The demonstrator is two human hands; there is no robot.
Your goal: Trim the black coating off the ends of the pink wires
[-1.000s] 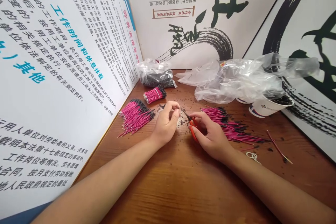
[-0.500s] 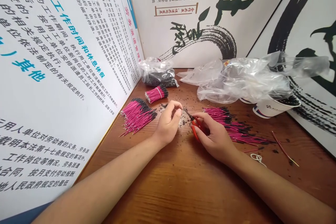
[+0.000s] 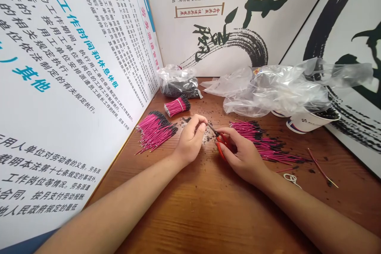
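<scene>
Gripping red-handled scissors [image 3: 222, 141] in my right hand [image 3: 245, 152], fingers wrapped round the handles, blades aimed at the left fingertips. Left hand [image 3: 190, 143]: fingers curled, thumb near forefinger; can't tell if the tips meet or pinch anything, too small and partly hidden.

Risks, my guess: blade tips sit right by the left thumb and forefinger, so a slip or an early squeeze could nip skin. Anything tiny in that pinch could drop and get lost among the black bits [image 3: 207, 139] scattered below on the table [image 3: 184, 206]. Swinging the right hand outward could knock the right-hand wire pile [image 3: 268, 149], since it lies just beside and behind the knuckles, and scatter loose wires.

Positions: scissors are inside the right hand, blades sticking out toward the left one, between the two. Left-hand wire pile [image 3: 156, 131] is to the left of my left hand, apart from it; tied bundle [image 3: 177, 106] lies beyond, farther from me. Lone wire [image 3: 323, 168] is off right, well apart.
</scene>
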